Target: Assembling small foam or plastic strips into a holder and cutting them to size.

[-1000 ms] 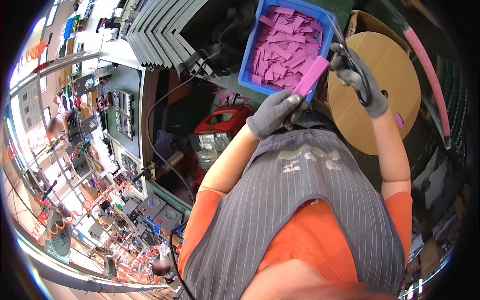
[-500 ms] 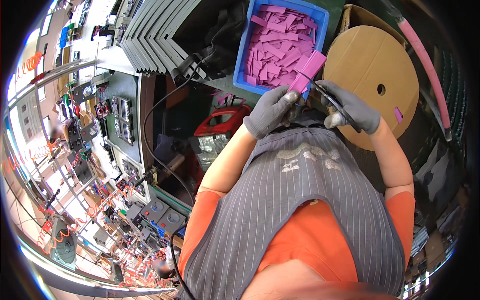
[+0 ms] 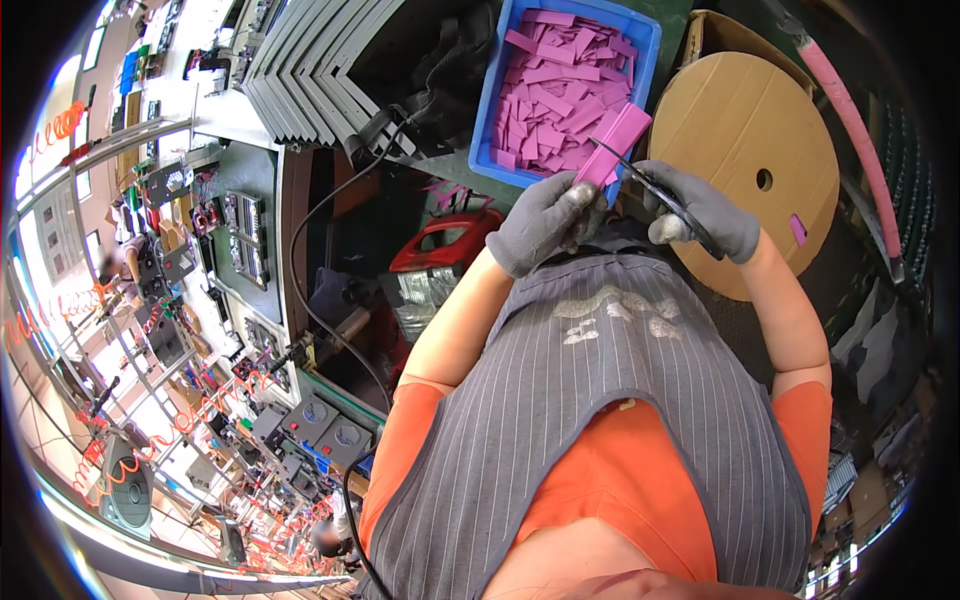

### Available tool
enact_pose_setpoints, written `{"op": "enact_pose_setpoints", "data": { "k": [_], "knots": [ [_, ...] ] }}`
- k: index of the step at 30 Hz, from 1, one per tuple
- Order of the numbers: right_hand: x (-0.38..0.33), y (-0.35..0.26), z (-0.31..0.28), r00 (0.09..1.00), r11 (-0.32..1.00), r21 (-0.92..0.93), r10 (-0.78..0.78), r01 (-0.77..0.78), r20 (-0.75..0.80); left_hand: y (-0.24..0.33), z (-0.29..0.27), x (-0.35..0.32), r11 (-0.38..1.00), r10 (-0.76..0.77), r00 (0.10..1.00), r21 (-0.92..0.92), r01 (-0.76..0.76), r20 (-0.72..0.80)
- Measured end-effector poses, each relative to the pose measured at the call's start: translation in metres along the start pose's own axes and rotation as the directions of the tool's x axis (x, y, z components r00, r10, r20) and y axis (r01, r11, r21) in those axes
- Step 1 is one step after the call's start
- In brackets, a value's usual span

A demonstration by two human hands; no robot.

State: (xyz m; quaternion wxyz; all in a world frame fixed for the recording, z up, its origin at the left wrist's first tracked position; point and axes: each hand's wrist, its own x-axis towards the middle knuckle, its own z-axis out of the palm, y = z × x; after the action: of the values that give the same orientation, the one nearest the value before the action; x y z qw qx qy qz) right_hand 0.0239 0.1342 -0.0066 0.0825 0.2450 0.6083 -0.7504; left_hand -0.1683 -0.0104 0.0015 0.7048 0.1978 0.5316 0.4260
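My left hand (image 3: 548,222), in a grey glove, pinches a bundle of flat pink strips (image 3: 624,134) that points up and to the right. In my gloved right hand (image 3: 712,207) is a dark pair of scissors (image 3: 665,192); the thin blade lies across the strips, its tip near their left edge. My fingers partly hide the handles. Just beyond my hands stands a blue bin (image 3: 481,125) holding many small cut pink pieces (image 3: 555,92). The held strips overlap its near right corner in this view.
A round brown cardboard disc (image 3: 735,150) with a centre hole lies on the right, a pink scrap (image 3: 798,230) on it. Grey angled metal profiles (image 3: 310,80) are stacked at the far left. A black cable (image 3: 310,215) hangs left, near a red object (image 3: 440,245).
The scissors' blade has shifted slightly up and left across the pink strips. Both hands stay nearly in place, still gripping the same things.
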Motion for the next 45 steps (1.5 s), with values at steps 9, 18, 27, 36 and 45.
{"op": "enact_pose_setpoints", "data": {
  "k": [9,18,27,36,45],
  "knots": [
    [0.010,0.009,-0.004,0.997,0.999,0.004,0.043,-0.043,-0.066,-0.009,-0.011,0.016,0.996,-0.086,0.996,0.028,0.087,-0.032],
    [0.013,0.024,-0.018,0.987,0.995,-0.004,0.093,-0.095,-0.131,-0.023,-0.035,0.015,0.993,-0.108,0.994,0.034,0.109,-0.032],
    [0.030,-0.008,0.005,0.972,0.990,-0.053,-0.136,0.128,-0.189,-0.005,0.002,0.005,0.988,-0.153,0.980,0.028,0.151,0.124],
    [0.026,-0.024,-0.011,0.904,0.953,0.091,-0.239,0.288,-0.353,0.007,-0.006,-0.006,0.997,-0.061,0.996,-0.034,0.063,0.067],
    [-0.013,0.011,-0.009,0.996,0.995,0.078,0.064,-0.059,-0.059,0.007,-0.011,-0.004,1.000,0.004,0.993,-0.022,-0.006,-0.117]
  ]
}}
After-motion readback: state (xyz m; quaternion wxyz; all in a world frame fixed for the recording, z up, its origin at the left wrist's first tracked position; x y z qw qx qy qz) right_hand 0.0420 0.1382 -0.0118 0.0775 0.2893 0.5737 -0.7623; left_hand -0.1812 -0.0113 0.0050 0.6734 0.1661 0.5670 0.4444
